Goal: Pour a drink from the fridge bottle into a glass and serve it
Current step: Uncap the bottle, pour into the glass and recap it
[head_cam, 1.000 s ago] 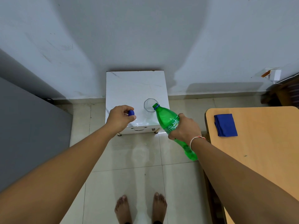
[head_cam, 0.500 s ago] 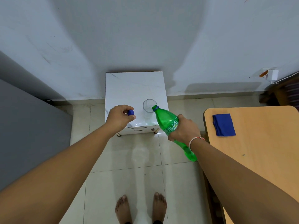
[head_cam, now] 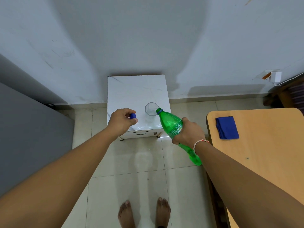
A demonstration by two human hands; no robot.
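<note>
Near the middle of the frame, the right hand has its fingers closed around the body of a green plastic bottle, gripping it over the label. The bottle is tilted, its base toward the lower right and its open neck, with a blue ring, at the upper left, right at the rim of a clear glass; whether the two touch cannot be told. The label shows slanted lettering that looks like "Sprite", partly hidden by the hand; the smaller print below it is too fine to read. No stream of liquid can be made out at the neck. The glass stands upright on a small white marble-patterned counter set against the pale wall, toward the counter's front right. Left of the glass, the left hand hovers over the front left of the counter with its fingers curled around a blue cap, which peeks out between thumb and forefinger. A light thread band circles the right wrist. At the right of the frame a wooden table carries a folded blue cloth, well apart from the bottle. A grey surface fills the left edge. At the bottom centre, two bare feet stand on the pale tiled floor.
</note>
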